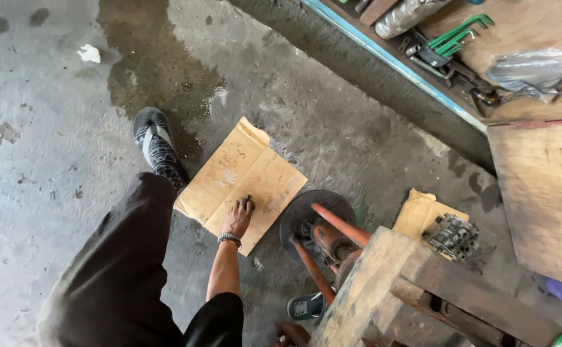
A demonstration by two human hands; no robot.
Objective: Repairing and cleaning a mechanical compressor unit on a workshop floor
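My left hand (238,216) reaches down to a tan sheet of cardboard (229,170) lying on the concrete floor. Its fingertips are pinched on a small dark piece (249,200) near the middle of the sheet, and a bracelet sits on that wrist. Only a few fingers of my right hand (291,334) show at the bottom edge, beside a wooden stand (390,276); whether they grip anything is hidden. My leg in dark trousers and a patterned shoe (155,144) stand just left of the cardboard.
A dark round disc (306,207) with orange-red rods (338,225) leans at the stand. A grey metal part (452,236) rests on a second cardboard scrap (419,209). Green hex keys (457,32) and tools lie on the bench top right. A wet patch (152,64) darkens the floor.
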